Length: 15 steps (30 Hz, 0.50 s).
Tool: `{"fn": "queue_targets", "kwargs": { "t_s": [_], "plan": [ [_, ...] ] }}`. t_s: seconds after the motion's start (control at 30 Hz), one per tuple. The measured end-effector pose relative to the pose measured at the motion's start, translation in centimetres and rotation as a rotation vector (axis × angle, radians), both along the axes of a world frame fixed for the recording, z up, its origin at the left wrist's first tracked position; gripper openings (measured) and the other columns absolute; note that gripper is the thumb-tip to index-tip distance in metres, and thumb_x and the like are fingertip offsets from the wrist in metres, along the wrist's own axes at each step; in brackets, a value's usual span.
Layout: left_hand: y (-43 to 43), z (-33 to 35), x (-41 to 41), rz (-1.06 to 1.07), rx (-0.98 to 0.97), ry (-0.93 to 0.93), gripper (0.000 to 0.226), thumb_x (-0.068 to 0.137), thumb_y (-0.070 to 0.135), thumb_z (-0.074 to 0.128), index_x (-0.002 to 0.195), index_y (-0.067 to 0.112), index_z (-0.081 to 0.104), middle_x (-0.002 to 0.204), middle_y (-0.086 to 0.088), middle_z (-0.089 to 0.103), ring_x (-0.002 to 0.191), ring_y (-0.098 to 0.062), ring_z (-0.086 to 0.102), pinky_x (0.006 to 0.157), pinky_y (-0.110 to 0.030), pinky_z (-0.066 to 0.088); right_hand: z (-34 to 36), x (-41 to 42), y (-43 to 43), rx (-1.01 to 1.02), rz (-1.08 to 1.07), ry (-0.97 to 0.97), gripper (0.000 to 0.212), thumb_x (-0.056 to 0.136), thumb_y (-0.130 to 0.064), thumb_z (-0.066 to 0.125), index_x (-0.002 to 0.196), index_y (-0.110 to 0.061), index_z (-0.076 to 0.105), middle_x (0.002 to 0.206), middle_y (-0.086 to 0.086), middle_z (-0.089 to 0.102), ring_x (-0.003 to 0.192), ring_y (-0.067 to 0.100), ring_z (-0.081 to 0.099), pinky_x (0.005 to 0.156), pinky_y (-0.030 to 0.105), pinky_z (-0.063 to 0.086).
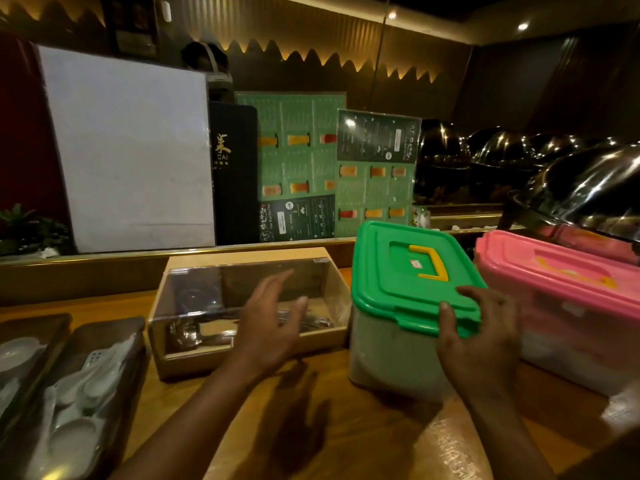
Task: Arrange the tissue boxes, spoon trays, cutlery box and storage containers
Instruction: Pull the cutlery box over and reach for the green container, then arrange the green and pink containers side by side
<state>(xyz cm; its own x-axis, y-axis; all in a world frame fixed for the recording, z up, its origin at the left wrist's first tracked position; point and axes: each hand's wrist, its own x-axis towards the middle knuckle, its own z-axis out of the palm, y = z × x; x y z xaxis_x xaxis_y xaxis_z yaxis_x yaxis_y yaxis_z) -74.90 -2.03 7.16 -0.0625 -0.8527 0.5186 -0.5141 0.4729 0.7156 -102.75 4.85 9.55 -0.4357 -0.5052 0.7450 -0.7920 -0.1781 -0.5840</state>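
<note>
A storage container with a green lid and a yellow handle stands on the wooden counter. My right hand rests on its front right corner, thumb on the lid's edge and fingers spread along its right side. My left hand hovers open, fingers apart, in front of the wooden cutlery box with a clear lid and metal cutlery inside. To the right a pink-lidded storage container sits close beside the green one. Two dark spoon trays with white spoons lie at the left.
Menu cards and a white board stand upright behind the counter's raised ledge. Steel chafing-dish domes fill the right rear. A small plant is at far left. Bare counter lies in front of the boxes.
</note>
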Motion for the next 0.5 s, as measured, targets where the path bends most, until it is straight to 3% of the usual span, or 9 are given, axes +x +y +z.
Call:
{"fn": "queue_targets", "kwargs": {
  "t_s": [0.13,0.2,0.27,0.33,0.43,0.5],
  "plan": [
    [1.6,1.0,-7.0,-0.236,0.327,0.190,0.063,0.094,0.049,0.057,0.151,0.034,0.033,0.146,0.014,0.042,0.129,-0.009,0.048,0.101,-0.036,0.049,-1.3,-4.1,-0.4,0.154,-0.042,-0.076,0.071,0.081,-0.055,0.070,0.134,-0.011,0.053,0.134,0.018,0.045,0.126,0.033,0.043,0.105,0.043,0.039],
    [2.3,1.5,-10.2,-0.326,0.467,0.413,0.050,0.093,0.051,0.057,0.139,0.046,0.042,0.141,0.012,0.054,0.123,-0.009,0.058,0.099,-0.043,0.053,-1.9,-5.9,-1.0,0.263,0.087,-0.161,0.082,0.077,-0.060,0.076,0.140,-0.016,0.047,0.139,0.013,0.047,0.130,0.027,0.042,0.110,0.041,0.037],
    [2.5,1.4,-12.8,-0.248,0.484,0.577,0.040,0.089,0.053,0.061,0.126,0.052,0.047,0.127,0.012,0.064,0.115,-0.012,0.064,0.096,-0.048,0.055,-3.1,-8.0,-2.2,0.326,0.292,-0.292,0.086,0.072,-0.069,0.077,0.141,-0.028,0.045,0.137,0.006,0.054,0.128,0.023,0.051,0.111,0.048,0.042],
    [2.7,1.1,-14.7,-0.116,0.449,0.647,0.053,0.079,0.058,0.069,0.126,0.047,0.047,0.123,0.011,0.064,0.113,-0.014,0.064,0.096,-0.049,0.054,-4.6,-10.7,-3.5,0.387,0.395,-0.308,0.085,0.070,-0.073,0.077,0.139,-0.037,0.043,0.134,0.001,0.059,0.126,0.023,0.057,0.104,0.052,0.049],
    [3.1,0.7,-17.2,-0.021,0.424,0.677,0.075,0.071,0.053,0.079,0.132,0.033,0.040,0.125,0.004,0.064,0.110,-0.014,0.066,0.093,-0.046,0.056,-3.1,-12.4,-2.9,0.321,0.592,-0.369,0.075,0.072,-0.056,0.086,0.132,-0.032,0.048,0.128,0.000,0.067,0.116,0.020,0.066,0.094,0.045,0.057],
    [3.9,0.6,-19.1,0.017,0.396,0.670,0.073,0.075,0.042,0.081,0.131,0.028,0.037,0.121,0.006,0.064,0.105,-0.010,0.067,0.087,-0.036,0.058,-2.5,-14.2,-3.1,0.322,0.684,-0.420,0.060,0.080,-0.029,0.084,0.128,-0.018,0.050,0.121,0.002,0.070,0.101,0.006,0.072,0.079,0.024,0.059]
  ]
}}
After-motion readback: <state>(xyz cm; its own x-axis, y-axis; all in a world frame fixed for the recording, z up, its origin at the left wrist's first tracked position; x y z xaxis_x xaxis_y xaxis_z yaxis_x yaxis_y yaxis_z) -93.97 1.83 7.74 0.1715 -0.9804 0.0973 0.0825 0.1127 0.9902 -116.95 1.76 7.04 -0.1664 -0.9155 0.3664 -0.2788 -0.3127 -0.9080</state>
